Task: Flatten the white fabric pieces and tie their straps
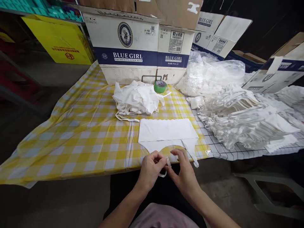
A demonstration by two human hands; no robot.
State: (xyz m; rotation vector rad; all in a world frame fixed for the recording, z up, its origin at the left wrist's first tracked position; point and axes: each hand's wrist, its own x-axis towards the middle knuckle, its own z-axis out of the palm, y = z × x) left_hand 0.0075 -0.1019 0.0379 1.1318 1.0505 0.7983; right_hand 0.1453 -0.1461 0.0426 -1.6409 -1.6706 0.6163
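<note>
A white camisole [167,128] lies flat at the table's front edge, its straps towards me. My left hand [152,167] pinches one white strap [168,161] between thumb and fingers, just off the edge; a loop of it hangs below. Beside it, my right hand [184,172] has its thumb and index finger apart, the thumb tip close to the strap. Whether that thumb touches the strap I cannot tell. The other strap [196,164] hangs over the edge to the right. Behind the camisole lies a crumpled heap of white garments [137,98].
A roll of green tape [160,86] sits by the heap, before a Blue Girl beer carton [125,38]. Stacked white garments [242,117] and a clear plastic bag [211,72] fill the right side. A yellow checked cloth [90,126] covers the table. A stool [273,180] stands lower right.
</note>
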